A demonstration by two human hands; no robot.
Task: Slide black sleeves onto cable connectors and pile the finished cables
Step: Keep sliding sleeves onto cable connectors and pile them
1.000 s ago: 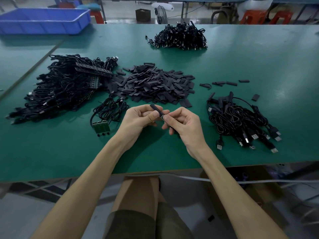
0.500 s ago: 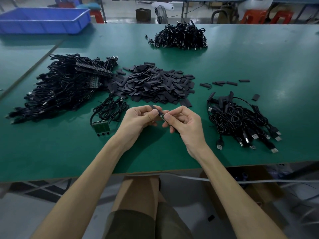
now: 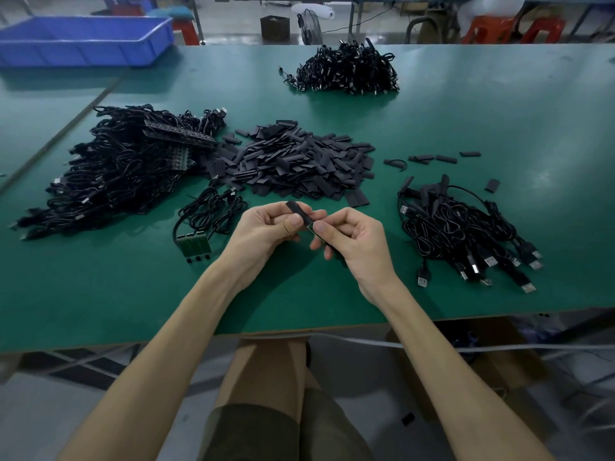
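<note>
One black sleeve [image 3: 297, 210] pinched in left hand [image 3: 263, 234], right hand [image 3: 359, 242] pinching connector [image 3: 310, 227], blue bin [image 3: 83, 53] contents hidden

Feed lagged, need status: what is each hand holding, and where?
Left hand pinches the black sleeve by its lower half; right hand pinches the connector just outside the sleeve.

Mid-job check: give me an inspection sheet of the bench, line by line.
Surface: green table, no damage seen.
Job's things: black sleeve meets the connector; sleeve pile at centre.
Clutter: loose sleeves right of that pile.
Grips: left hand pinches the sleeve; right hand pinches the connector.
Cables: big heap left; small bundle by the left hand; right pile; far pile.
Surroundings: blue bin far left; red stools behind.
</note>
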